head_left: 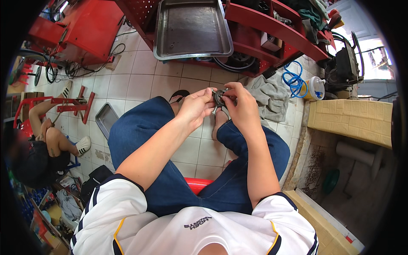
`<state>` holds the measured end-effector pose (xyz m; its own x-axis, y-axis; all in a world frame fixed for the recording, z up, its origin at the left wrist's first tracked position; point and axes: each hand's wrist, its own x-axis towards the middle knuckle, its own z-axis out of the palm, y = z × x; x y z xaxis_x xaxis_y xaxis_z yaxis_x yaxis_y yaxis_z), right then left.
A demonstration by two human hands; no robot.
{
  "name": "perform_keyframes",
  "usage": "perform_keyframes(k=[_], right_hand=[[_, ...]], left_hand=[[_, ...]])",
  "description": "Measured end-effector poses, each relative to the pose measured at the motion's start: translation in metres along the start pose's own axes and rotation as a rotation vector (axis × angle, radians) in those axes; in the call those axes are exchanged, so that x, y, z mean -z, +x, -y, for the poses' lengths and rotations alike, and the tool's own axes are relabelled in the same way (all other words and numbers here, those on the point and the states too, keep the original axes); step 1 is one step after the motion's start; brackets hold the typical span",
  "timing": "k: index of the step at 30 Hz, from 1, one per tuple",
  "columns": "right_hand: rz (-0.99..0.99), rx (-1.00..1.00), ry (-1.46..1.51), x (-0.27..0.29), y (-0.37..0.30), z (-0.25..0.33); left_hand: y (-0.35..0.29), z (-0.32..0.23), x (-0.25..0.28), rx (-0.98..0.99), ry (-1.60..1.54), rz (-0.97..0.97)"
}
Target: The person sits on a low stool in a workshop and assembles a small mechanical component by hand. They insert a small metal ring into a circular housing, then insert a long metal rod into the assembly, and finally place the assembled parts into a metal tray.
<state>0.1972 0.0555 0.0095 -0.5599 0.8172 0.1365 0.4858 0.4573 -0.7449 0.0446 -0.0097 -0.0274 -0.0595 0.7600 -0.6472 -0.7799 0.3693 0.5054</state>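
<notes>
Beyond both hands stood the red bench, the steel tray at its near side, while the tiled floor lay below the hands and the grey cloth lay on it, to the right of the right hand. Between that hand and the left hand, the small dark metal part was pinched by the fingers of both, its finer detail partly covered. In this inspector's judgement, a slipped pinch or uneven pull could have dropped it onto the tiles, since no tray lay directly beneath.
</notes>
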Motion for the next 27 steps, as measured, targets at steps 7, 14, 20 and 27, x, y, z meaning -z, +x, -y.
perform_keyframes(k=[7,14,20,27], right_hand=[[0.003,-0.062,0.094,0.003,0.0011,0.0027],[-0.003,-0.017,0.035,0.0023,0.0005,-0.0035],[-0.003,-0.017,0.017,0.0035,-0.0001,-0.0019],[-0.007,0.135,-0.206,0.0021,-0.0034,0.0029]], left_hand=[[0.0014,0.0018,-0.0004,0.0,-0.008,0.006],[0.0016,0.0054,0.0005,-0.004,0.007,0.024],[0.0011,0.0057,0.0001,-0.013,0.022,0.02],[0.0008,0.003,-0.0002,-0.032,0.032,0.002]])
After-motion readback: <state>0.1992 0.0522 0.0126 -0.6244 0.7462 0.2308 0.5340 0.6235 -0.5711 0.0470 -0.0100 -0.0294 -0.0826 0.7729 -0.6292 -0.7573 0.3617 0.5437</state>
